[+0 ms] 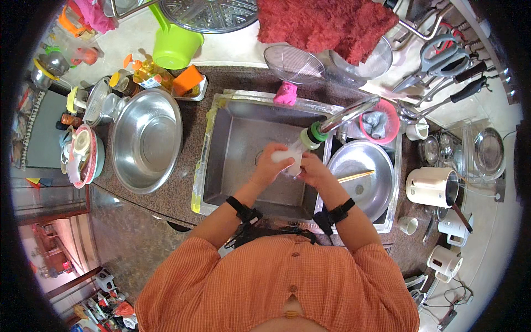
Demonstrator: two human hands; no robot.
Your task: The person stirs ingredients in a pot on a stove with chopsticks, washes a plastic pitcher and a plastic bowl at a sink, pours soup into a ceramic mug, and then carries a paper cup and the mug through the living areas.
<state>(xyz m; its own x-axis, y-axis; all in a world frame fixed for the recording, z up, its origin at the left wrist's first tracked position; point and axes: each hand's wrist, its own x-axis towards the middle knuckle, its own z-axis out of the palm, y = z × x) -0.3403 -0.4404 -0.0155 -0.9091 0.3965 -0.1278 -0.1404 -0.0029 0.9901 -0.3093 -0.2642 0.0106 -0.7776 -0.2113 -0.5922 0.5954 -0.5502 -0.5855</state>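
Note:
Over the left basin of a metal sink point(232, 166), my left hand point(269, 164) grips a small white cup-like thing point(293, 166); its exact kind is hard to tell. My right hand point(314, 169) touches the same thing from the right, fingers bent against its side. Water runs onto it from the green-tipped faucet point(350, 112) just above. A metal bowl point(360, 155) with a pair of chopsticks point(356, 176) sits in the right basin. Part of the white thing is hidden by my fingers.
Left of the sink stands a large metal basin point(145, 141). An orange sponge point(187, 80) lies behind it. A pink basket point(396, 124) is right of the faucet. Scissors point(435, 62) and utensils hang at the upper right; a white pot point(427, 184) stands on the right counter.

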